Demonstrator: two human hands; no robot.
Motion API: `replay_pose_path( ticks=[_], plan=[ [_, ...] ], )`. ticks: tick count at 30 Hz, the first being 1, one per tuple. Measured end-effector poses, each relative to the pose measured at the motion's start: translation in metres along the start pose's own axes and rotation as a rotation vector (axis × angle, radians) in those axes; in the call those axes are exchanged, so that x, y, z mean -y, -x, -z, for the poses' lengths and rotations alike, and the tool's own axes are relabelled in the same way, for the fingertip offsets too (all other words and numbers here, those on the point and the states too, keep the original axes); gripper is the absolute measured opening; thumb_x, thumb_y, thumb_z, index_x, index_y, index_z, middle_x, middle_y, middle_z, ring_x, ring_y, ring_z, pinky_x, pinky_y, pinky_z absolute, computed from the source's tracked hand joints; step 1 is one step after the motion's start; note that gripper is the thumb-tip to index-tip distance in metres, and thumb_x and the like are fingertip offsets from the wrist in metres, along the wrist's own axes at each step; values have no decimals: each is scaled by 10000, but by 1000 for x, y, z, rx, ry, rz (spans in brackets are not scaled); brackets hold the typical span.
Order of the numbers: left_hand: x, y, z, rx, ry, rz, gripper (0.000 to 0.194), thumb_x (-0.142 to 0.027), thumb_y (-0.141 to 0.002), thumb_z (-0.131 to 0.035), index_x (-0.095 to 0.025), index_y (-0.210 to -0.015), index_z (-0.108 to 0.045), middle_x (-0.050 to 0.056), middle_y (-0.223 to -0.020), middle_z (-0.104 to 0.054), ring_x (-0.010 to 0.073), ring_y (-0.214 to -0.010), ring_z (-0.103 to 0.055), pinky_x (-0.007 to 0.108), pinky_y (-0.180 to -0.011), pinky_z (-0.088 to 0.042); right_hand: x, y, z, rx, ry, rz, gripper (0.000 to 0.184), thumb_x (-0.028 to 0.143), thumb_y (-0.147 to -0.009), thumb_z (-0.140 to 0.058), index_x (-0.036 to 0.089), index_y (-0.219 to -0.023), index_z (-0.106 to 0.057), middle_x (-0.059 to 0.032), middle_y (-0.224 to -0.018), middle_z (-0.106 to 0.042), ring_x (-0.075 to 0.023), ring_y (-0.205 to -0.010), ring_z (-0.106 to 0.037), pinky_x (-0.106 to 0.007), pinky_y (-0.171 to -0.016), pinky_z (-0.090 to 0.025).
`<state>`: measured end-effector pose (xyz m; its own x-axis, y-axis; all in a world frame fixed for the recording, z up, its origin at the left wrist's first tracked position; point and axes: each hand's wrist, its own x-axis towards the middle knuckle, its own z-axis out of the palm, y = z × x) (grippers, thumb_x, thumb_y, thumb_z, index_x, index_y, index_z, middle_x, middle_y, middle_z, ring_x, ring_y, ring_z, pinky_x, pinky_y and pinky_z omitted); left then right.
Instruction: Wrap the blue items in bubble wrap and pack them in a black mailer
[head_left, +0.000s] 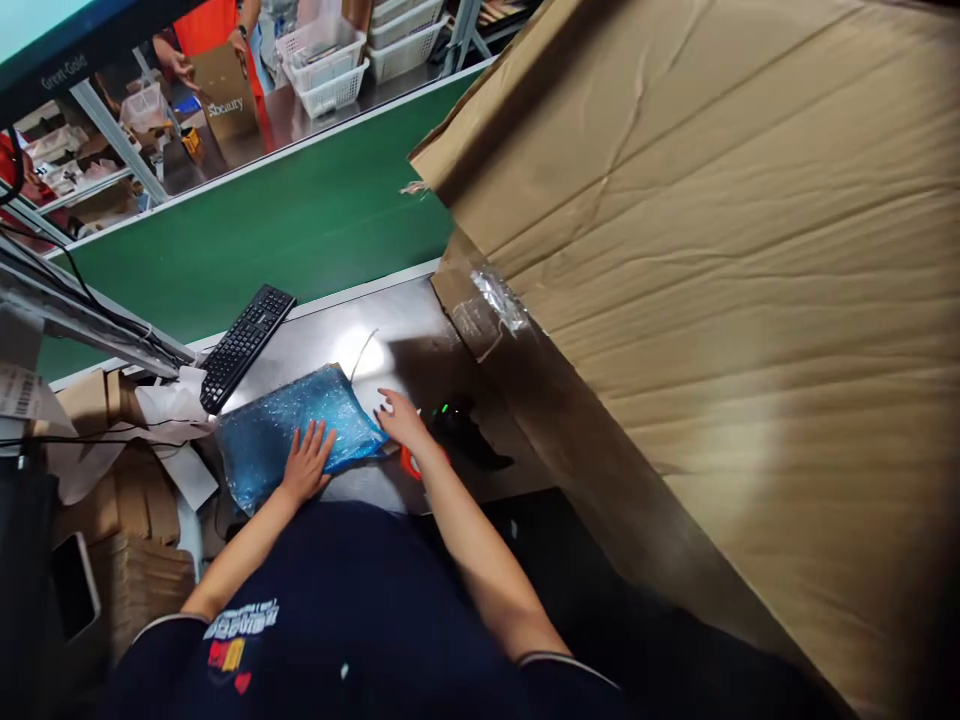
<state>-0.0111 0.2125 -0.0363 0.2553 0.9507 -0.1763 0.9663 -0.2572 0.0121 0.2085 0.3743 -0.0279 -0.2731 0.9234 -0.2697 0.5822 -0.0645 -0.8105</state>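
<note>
A blue package wrapped in clear bubble wrap (277, 425) lies flat on the metal tabletop. My left hand (307, 465) rests on its near side, open, with the fingers spread over the wrap. Just past the package's right end is my right hand (403, 420), its fingers bent and apart; nothing shows in its grasp. Whether those fingertips touch the wrap I cannot tell. Partly hidden under my right wrist is an orange ring-shaped thing (409, 462). Right of it sits a black device with a green light (469, 435), perhaps a scanner.
A large cardboard box (720, 300) fills the right side. Behind the package lies a black keyboard (247, 345), against a green partition (300, 210). Folded cardboard (142, 490) and papers crowd the left. Beyond the partition, a person's hands hold a brown box (225, 95) near white baskets (334, 85).
</note>
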Motion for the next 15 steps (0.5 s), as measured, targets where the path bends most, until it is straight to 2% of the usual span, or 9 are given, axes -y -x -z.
replay_pose_path(
  ticks=[2,4,7,9,12,14,15],
  plan=[
    [4,6,-3,-62,15,-15,859,-491,-942,-634,-146,-1639,-267,182,-1702,-258,353,-1590,-203,580,-1267,-245,6,-3,8,-3,-44,-13,530,87,-818,-507,172,-1332,-604,-133,-1351,-669,-196,-1112,-681,-310,-968,-539],
    [5,11,-2,-129,56,-21,768,-516,-970,-592,-126,-1593,-367,192,-1651,-377,343,-1550,-318,539,-1245,-314,5,12,9,8,-52,-35,387,119,-845,-518,164,-1203,-659,-119,-1152,-741,-192,-1004,-696,-306,-921,-537],
    [2,3,3,-181,131,-8,634,-470,-990,-576,-150,-1527,-470,193,-1526,-539,331,-1410,-505,485,-1148,-439,-9,62,-7,126,-180,-201,79,206,-853,-590,172,-836,-660,-80,-767,-720,-196,-758,-690,-321,-774,-552],
    [-3,-10,7,-153,173,-27,560,-414,-986,-590,-174,-1487,-516,188,-1427,-610,330,-1295,-583,470,-1058,-499,-19,94,-27,233,-364,-356,105,244,-844,-624,195,-754,-603,-44,-651,-672,-183,-621,-665,-316,-656,-559],
    [-8,-31,10,-92,231,-55,474,-330,-958,-622,-188,-1408,-578,173,-1312,-653,321,-1172,-622,450,-966,-530,-25,110,-55,241,-586,-447,106,304,-871,-632,209,-899,-597,-38,-789,-728,-166,-705,-718,-297,-676,-597],
    [-7,-41,10,-98,306,-21,450,-293,-927,-656,-196,-1362,-596,151,-1263,-660,301,-1140,-623,437,-965,-529,-25,99,-66,196,-700,-442,178,327,-872,-655,215,-995,-591,-36,-894,-755,-146,-795,-739,-279,-746,-613],
    [-5,-44,11,-108,357,6,450,-280,-905,-681,-198,-1341,-601,139,-1244,-662,290,-1134,-623,431,-972,-527,-24,91,-69,179,-743,-438,211,327,-851,-687,212,-1000,-593,-34,-879,-758,-144,-780,-739,-273,-742,-616]
  ],
)
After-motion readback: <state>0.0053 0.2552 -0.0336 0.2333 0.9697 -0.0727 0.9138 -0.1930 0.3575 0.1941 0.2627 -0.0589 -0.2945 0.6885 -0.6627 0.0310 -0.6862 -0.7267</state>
